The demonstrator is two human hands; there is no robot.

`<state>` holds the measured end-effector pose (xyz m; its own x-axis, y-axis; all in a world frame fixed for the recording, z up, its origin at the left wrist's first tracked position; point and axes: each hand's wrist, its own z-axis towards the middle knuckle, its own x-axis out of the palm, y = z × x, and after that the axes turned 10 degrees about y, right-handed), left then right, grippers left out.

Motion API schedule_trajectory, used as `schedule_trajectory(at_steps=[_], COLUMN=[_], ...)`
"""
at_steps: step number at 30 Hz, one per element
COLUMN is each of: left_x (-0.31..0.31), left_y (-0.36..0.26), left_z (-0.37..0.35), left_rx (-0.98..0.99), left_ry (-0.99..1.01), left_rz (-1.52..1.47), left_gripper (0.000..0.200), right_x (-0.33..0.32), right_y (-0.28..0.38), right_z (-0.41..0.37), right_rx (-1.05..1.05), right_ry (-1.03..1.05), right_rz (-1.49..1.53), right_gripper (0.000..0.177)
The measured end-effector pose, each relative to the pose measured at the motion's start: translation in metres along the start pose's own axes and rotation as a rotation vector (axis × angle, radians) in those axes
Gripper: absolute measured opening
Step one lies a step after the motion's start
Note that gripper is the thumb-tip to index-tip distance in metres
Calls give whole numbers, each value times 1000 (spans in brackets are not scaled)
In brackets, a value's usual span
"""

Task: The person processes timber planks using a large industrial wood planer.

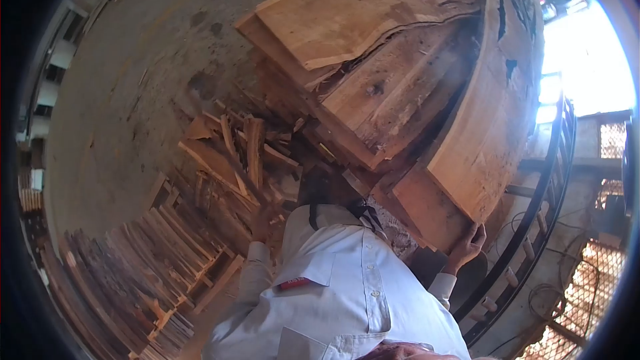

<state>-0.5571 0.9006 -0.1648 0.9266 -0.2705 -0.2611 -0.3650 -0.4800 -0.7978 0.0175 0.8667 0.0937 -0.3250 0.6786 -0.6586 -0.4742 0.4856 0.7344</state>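
Observation:
My right hand (467, 248) is at the near corner of a long wooden slab (483, 153), its fingers on the slab's end edge. Beneath that slab lie more boards (423, 203). My left hand (267, 221) hangs beside my body, next to a pile of scrap wood (233, 157); its fingers are dim and blend with the wood, so what they hold, if anything, is unclear. Another wide slab (360, 10) with a rough natural edge rests on the stack, and a darker board (400, 87) lies between the two slabs.
Rows of narrow wood strips (127, 273) lie at the lower left. A dark curved rail frame with rollers (537, 227) runs along the right side. Loose cables (550, 297) and a mesh screen (590, 287) are beyond it. Stained concrete floor (140, 87) spans the upper left.

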Motion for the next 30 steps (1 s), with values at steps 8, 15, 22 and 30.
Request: schedule_trajectory(at_steps=[8, 15, 22, 30], left_x=[-29, 26, 107, 118], left_y=[-94, -475, -548, -571], left_z=[96, 132, 272, 291], left_rx=[150, 1066, 827, 802], left_ry=[-171, -468, -585, -346], left_rz=[870, 666, 1458, 1808], left_gripper=[32, 24, 14, 20], right_x=[-2, -3, -8, -15], right_y=[-2, -8, -7, -3], right_z=[4, 6, 6, 4], right_rx=[-2, 6, 0, 68], right_ry=[-48, -94, -129, -87], right_rz=[40, 43, 85, 183], right_gripper=[41, 41, 39, 37])
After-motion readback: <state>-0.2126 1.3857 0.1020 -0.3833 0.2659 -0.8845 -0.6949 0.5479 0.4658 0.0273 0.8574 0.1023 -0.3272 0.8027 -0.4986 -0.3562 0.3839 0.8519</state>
